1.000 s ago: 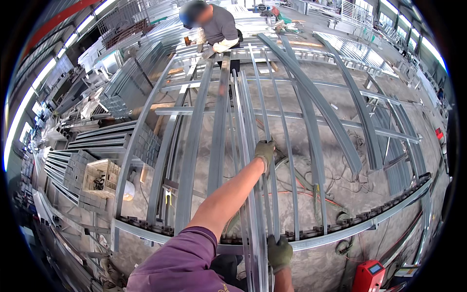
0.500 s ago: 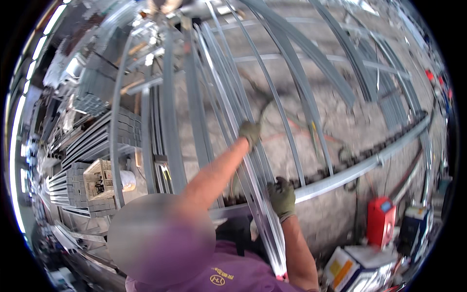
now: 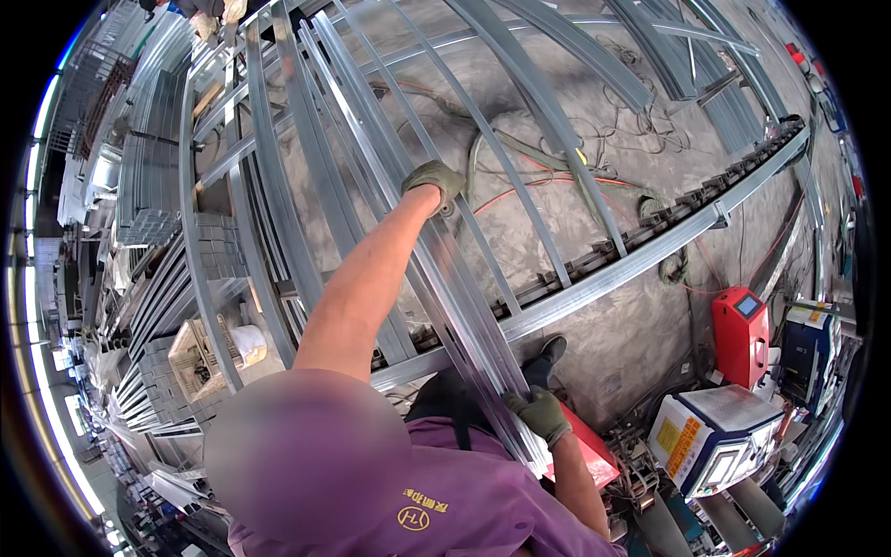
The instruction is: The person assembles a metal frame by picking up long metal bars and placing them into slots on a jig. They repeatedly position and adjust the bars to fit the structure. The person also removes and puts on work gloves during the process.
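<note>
A bundle of long galvanized steel channels point(image 3: 436, 271) runs slantwise from far left toward my body, its near end beside my waist. My left hand point(image 3: 433, 184), in an olive work glove, reaches out and closes over the right edge of these channels; its fingertips are partly hidden. Close to the near end, my gloved right hand point(image 3: 539, 415) grips the channels' right side, thumb over the edge. Under the bundle passes a long steel crossbeam point(image 3: 608, 290) with a row of dark notched brackets point(image 3: 664, 223) along its far side.
More steel profiles point(image 3: 501, 162) lie across the frame on both sides. Cables and hoses point(image 3: 640, 197) lie on the concrete floor. At the right stand a red machine point(image 3: 741, 336) with a small screen and a white-and-blue box unit point(image 3: 715, 436). A crate point(image 3: 200, 357) sits left among stacked tubes.
My right hand has moved nearer my body, toward the near end of the channels. My left arm reaches out farther, its hand still on the bundle. The whole view has shifted.
</note>
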A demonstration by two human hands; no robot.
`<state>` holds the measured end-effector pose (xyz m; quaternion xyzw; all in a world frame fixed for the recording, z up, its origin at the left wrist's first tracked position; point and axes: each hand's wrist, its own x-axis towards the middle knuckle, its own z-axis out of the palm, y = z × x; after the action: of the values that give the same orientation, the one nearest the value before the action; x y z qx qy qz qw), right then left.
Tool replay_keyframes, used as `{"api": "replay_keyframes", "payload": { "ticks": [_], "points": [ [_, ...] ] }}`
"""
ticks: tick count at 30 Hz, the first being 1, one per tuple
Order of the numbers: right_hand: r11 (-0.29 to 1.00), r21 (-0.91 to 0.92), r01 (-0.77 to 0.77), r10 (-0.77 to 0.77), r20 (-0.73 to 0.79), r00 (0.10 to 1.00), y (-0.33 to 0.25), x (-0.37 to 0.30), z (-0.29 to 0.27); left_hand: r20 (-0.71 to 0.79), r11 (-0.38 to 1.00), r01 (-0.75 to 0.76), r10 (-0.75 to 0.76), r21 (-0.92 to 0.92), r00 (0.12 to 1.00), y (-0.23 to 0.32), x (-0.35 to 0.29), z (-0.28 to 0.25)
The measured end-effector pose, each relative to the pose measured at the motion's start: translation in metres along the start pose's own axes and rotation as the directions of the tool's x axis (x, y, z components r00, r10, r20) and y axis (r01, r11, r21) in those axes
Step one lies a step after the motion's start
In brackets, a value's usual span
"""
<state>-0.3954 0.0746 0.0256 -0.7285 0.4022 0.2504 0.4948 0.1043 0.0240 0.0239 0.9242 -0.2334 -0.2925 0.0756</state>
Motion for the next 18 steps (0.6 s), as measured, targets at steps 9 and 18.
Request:
{"api": "replay_keyframes", "payload": {
  "ticks": [9,18],
  "points": [
    [0.998,-0.022,-0.052,0.052,-0.001,0.999,-0.013,-0.008,-0.001,0.319,0.903,-0.162,0.029,0.399,0.947,-0.002,0.035,0.006],
    [0.994,-0.036,-0.099,0.101,0.074,0.992,-0.021,-0.012,0.007,0.625,0.516,-0.540,0.012,0.665,0.781,-0.039,0.080,0.025]
  ]
}}
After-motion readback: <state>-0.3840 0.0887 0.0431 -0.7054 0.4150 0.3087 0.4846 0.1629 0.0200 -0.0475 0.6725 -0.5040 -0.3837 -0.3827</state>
